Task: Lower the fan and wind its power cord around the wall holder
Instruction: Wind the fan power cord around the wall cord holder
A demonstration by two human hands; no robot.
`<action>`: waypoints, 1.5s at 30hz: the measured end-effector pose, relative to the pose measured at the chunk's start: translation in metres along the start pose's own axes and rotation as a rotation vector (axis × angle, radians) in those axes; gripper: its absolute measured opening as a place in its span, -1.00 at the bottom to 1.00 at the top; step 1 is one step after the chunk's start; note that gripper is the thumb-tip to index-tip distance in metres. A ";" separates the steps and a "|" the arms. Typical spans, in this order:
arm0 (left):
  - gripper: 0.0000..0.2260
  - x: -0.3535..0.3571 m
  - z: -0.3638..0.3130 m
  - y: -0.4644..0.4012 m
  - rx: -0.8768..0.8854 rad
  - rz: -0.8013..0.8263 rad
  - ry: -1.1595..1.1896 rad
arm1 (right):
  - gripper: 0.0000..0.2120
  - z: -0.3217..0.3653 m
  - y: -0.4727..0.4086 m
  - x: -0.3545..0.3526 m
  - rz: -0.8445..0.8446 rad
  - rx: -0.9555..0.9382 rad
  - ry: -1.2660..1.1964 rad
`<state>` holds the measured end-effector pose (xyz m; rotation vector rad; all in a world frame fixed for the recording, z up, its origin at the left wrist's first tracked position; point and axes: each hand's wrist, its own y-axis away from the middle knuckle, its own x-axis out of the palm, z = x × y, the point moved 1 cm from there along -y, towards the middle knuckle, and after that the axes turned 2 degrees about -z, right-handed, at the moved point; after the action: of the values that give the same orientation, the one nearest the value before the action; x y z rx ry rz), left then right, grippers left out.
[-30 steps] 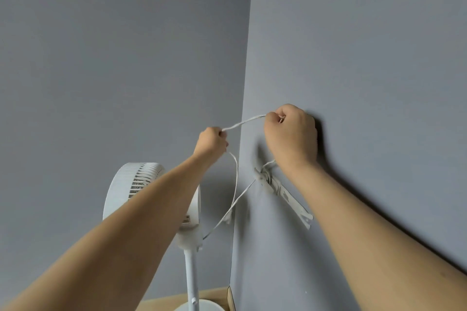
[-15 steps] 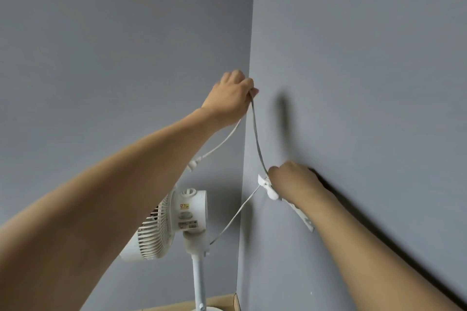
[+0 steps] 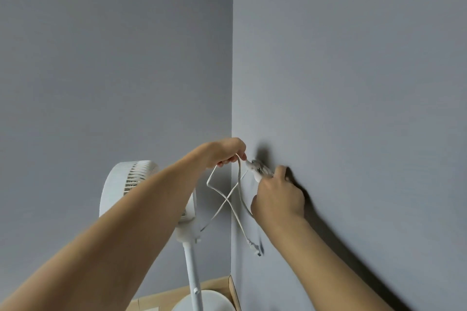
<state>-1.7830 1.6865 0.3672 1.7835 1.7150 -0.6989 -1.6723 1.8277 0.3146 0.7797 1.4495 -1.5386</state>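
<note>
Right, L hand (image 3: 225, 153) pinches the thin white power cord (image 3: 222, 203) btwn curled fingers, just beside the small white plastic wall holder (image 3: 259, 168). R hand (image 3: 278, 197) is pressed on the holder's lower part, fingers curled; can't tell if it grips the cord. Holder mostly hidden. Cord loops down, crosses itself, plug (image 3: 254, 247) dangling blurred near the corner. White round pedestal fan (image 3: 126, 184) stands behind the L forearm, w/ base cut off.

Soft, even, rather dim light is spread over the grey walls (image 3: 353, 58), with no glare seen. A dark shadow is cast toward 3 o'clock of the right hand (image 3: 278, 199) and forearm. Slight blur is noticed throughout, and wide-angle bending at the edges.
</note>
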 end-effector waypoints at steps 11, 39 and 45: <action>-0.75 0.027 0.009 -0.026 0.281 -0.082 -0.217 | -0.71 0.006 0.019 0.022 0.021 -0.061 -0.024; -0.87 0.029 0.004 -0.036 0.330 -0.015 -0.384 | -0.77 0.001 -0.035 0.116 0.090 0.389 -0.827; -0.86 0.005 0.058 -0.020 -0.008 0.065 -0.058 | -0.72 0.012 -0.067 0.123 0.168 0.527 -0.948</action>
<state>-1.8018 1.6498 0.3221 1.7878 1.6128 -0.7073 -1.7839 1.7921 0.2373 0.3311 0.2843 -1.8043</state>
